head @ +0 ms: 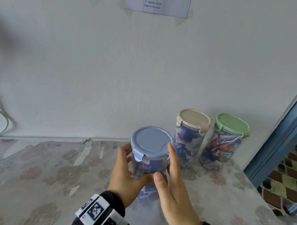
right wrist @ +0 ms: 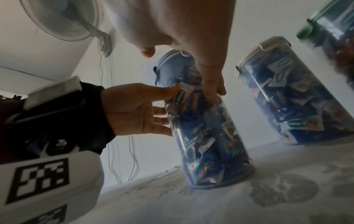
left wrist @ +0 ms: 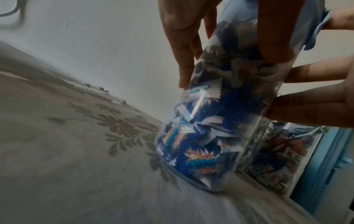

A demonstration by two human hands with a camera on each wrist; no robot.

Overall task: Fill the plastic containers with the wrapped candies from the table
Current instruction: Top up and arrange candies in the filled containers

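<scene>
Holding the blue-lidded container (head: 149, 156) from both sides: left hand (head: 126, 173) has its fingers curled round the wall, right hand (head: 173, 187) lies flat against the opposite side, fingers straight, thumb across the front. Head view: it stands on the flowered worktop (head: 32, 172), lid on, front clip looks half lifted. Beige-lidded container (head: 189, 138) sits just right of it and further back, by the wall; green-lidded container (head: 225, 141) beyond that. Both full, lids on. No loose candies visible on the worktop.

Left wrist view: container (left wrist: 206, 136) packed with wrapped candies (left wrist: 199, 157), base on the cloth, leaning in frame; left fingers (left wrist: 184, 50) pressed to the wall, so that grip is clamped on the container.

Right wrist view: right hand's fingers (right wrist: 210, 84) extended down the wall, not wrapped; that grip is apart, only steadying.

Risks, as I judge them: smooth wall plus flat right hand means slip if lifted; an unlatched clip could pop the lid; sliding it back could knock the beige one.
</scene>
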